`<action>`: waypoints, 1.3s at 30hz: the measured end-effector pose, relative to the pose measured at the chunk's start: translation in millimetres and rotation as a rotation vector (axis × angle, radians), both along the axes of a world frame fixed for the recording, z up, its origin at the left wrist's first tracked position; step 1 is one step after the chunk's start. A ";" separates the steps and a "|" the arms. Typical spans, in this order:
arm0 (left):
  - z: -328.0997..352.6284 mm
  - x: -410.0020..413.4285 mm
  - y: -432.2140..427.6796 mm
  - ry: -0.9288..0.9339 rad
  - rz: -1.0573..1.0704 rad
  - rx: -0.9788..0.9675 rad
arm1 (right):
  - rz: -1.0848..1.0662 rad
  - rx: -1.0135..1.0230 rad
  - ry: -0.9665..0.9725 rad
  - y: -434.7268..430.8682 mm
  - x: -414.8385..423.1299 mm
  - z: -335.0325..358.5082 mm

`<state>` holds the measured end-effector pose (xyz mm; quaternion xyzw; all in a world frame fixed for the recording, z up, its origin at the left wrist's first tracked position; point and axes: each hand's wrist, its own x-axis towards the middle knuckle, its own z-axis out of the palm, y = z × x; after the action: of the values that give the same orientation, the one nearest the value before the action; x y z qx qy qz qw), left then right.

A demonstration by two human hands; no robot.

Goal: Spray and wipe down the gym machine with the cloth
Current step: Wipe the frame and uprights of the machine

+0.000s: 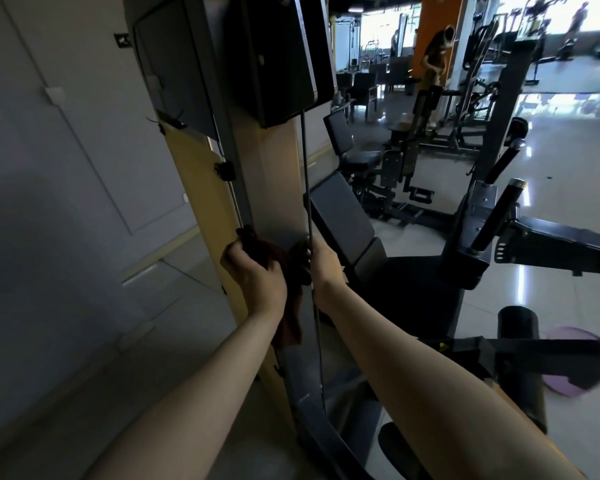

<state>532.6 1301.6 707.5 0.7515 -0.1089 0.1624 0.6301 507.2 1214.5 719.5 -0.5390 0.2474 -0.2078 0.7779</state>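
Observation:
The gym machine's upright column (274,188) runs down the middle of the head view, grey with yellow side panels and a black weight housing on top. A dark red cloth (290,317) is pressed against the column at mid height and hangs down below my hands. My left hand (253,271) grips one end of the cloth on the column's left edge. My right hand (323,268) holds the other end on the right side, next to the thin steel cable (307,188). No spray bottle is in view.
The machine's black seat and back pad (347,220) stand just right of the column. A black lever arm with handles (492,220) lies farther right. A grey wall (66,168) closes the left side. More machines and a person (437,53) are at the back.

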 end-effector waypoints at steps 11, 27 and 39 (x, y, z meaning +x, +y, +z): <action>11.8 -0.9 -16.9 -0.017 0.030 -0.150 | -0.033 -0.116 -0.016 -9.1 -4.1 -9.7; -87.9 -5.3 -2.5 0.373 -0.023 -0.049 | -0.109 -0.175 0.054 -16.7 7.8 -44.3; 9.4 -8.0 -9.8 0.148 0.013 -0.138 | -0.078 -0.217 0.134 1.0 4.9 -47.6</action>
<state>524.6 1291.8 716.9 0.7168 -0.0458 0.1175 0.6857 512.1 1215.5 671.9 -0.6227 0.2955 -0.2269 0.6880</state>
